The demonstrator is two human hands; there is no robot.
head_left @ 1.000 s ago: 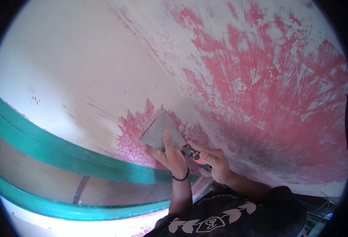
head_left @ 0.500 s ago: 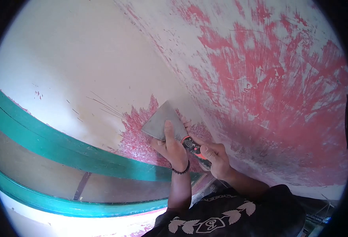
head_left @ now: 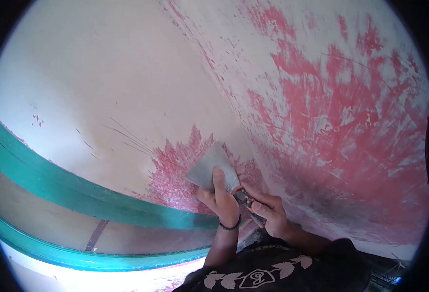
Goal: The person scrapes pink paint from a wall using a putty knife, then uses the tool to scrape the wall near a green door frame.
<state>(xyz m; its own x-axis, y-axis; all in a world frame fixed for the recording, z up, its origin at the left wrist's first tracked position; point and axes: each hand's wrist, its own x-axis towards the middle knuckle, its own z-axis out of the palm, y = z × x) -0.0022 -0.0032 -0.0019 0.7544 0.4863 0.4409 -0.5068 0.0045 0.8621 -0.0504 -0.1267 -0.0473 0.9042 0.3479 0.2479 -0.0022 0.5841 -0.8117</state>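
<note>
A wide-bladed scraper (head_left: pixel 209 163) lies with its grey metal blade against the wall, over a patch of pink paint (head_left: pixel 173 170). My right hand (head_left: pixel 271 213) is wrapped around its black and red handle (head_left: pixel 245 198). On the blade itself, my left hand (head_left: pixel 220 197) presses with the thumb on the near face, its other fingers partly hidden by the blade and the hand. A dark beaded bracelet (head_left: pixel 230 225) circles the left wrist. The blade's far face is out of sight.
A curved green frame (head_left: pixel 78 182) runs below the pink patch, with a second green band (head_left: pixel 102 260) under it. To the right, another wall face (head_left: pixel 341 112) carries streaky pink and white paint. Thin scratches (head_left: pixel 131 138) mark the pale wall (head_left: pixel 117 63).
The scraper and both hands have shifted slightly down and to the right over the pink patch. The view has shifted a little too. Both hands keep their hold.
</note>
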